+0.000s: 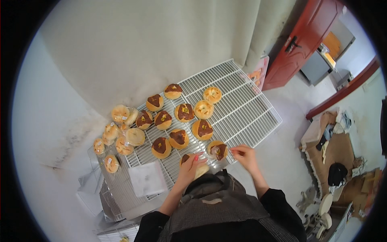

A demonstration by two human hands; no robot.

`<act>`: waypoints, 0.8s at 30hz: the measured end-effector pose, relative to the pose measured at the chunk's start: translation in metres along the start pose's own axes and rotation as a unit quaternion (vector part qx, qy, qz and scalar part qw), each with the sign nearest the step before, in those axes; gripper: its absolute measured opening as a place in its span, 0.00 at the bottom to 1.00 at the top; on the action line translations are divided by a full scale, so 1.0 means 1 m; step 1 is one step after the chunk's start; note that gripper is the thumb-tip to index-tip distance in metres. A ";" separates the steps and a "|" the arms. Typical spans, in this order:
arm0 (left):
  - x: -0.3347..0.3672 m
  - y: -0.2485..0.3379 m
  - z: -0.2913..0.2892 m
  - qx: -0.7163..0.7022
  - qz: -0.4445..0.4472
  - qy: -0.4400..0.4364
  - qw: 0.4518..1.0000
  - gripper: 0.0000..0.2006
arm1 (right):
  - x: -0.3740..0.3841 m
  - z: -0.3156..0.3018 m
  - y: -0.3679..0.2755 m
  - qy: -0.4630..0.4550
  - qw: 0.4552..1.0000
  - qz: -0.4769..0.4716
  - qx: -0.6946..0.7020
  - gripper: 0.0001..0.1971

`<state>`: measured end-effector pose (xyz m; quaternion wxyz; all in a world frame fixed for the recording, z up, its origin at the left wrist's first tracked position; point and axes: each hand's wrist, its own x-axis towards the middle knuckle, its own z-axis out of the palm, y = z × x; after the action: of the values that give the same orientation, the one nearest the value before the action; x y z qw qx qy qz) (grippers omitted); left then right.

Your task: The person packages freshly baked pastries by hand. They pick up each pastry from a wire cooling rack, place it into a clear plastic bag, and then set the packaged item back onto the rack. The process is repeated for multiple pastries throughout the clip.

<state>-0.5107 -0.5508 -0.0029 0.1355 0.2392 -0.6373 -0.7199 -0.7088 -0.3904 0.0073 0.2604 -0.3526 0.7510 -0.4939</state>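
Observation:
On a white wire rack (242, 109) in front of me sit several round buns topped with chocolate. One chocolate-topped bun (218, 150) lies between my hands, with a whitish sheen over it that may be clear wrap. My right hand (245, 158) is at its right side, fingertips pinched together; what they hold is too small to make out. My left hand (189, 170) is closed to its left, partly covering another chocolate-topped bun (184, 159). Beneath that hand shows a pale, rounded thing (201, 171), partly hidden by my dark clothing.
Two ring-patterned golden buns (203, 109) sit farther back on the rack. Wrapped buns (124, 145) are heaped at the left, near a stack of clear bags (147, 179). A wall and curtain (193, 40) stand behind. At right are a red door (300, 42) and a brown couch (334, 151).

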 end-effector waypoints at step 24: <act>-0.002 0.018 -0.027 -0.267 -0.021 0.009 0.963 0.18 | -0.146 -0.087 0.215 -0.205 0.854 0.213 -0.428 0.22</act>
<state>-0.4967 -0.5758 0.0132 0.1845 0.2143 -0.4158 -0.8644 -0.7416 -0.1706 -0.1530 0.3307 -0.3536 0.8745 0.0280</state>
